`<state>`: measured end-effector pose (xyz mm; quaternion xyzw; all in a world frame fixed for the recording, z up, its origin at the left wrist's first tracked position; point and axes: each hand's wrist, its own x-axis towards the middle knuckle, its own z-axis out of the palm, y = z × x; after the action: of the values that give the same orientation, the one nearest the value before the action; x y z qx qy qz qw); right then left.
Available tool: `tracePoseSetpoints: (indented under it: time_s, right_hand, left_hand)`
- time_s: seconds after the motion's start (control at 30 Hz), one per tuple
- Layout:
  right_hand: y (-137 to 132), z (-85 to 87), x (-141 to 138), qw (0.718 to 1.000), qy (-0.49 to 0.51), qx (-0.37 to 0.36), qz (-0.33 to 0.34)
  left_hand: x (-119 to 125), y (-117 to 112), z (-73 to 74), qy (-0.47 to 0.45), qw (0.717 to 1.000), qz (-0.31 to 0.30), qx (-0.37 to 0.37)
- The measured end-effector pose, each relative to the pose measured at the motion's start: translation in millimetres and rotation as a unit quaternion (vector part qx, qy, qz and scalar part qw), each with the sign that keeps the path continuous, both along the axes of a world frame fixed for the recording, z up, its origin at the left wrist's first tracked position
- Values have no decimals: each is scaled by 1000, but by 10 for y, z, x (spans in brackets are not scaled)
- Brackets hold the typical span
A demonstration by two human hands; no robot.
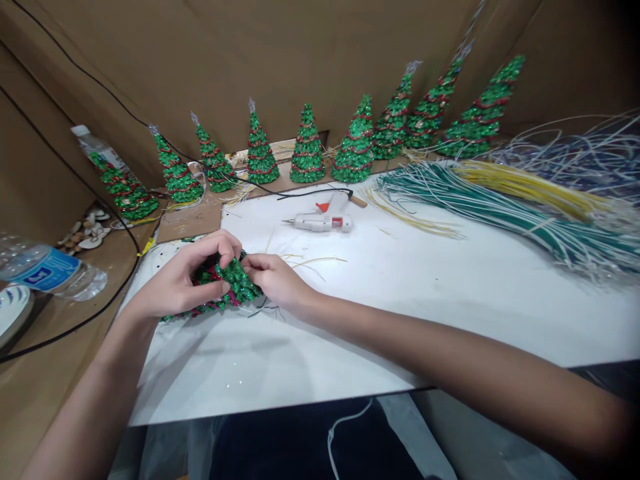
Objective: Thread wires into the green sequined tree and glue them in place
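My left hand [176, 277] curls round the green tree [242, 281]; my right hand [277, 280] pinches its right end. It lies sideways, long axis left to right, tip direction unclear.

I count nine cone-shaped green tinsel trees with red garlands [307, 150] standing, plus one green-and-red tinsel piece [241, 280] in my grasp. I also count one white glue gun with an orange trigger [320, 222], two clear plastic bottles [50, 270], one bundle of green strands [500, 208] and one bundle of yellow strands [540, 187].
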<state>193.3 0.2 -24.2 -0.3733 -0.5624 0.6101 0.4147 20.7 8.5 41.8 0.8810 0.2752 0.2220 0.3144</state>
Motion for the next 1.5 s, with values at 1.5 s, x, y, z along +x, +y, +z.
tracePoseSetpoints:
  time_s: [1.5]
  right_hand:
    - [171,-36,122,989,16,56,136]
  left_hand:
    - [55,-15,-5,-11,999,30,-2]
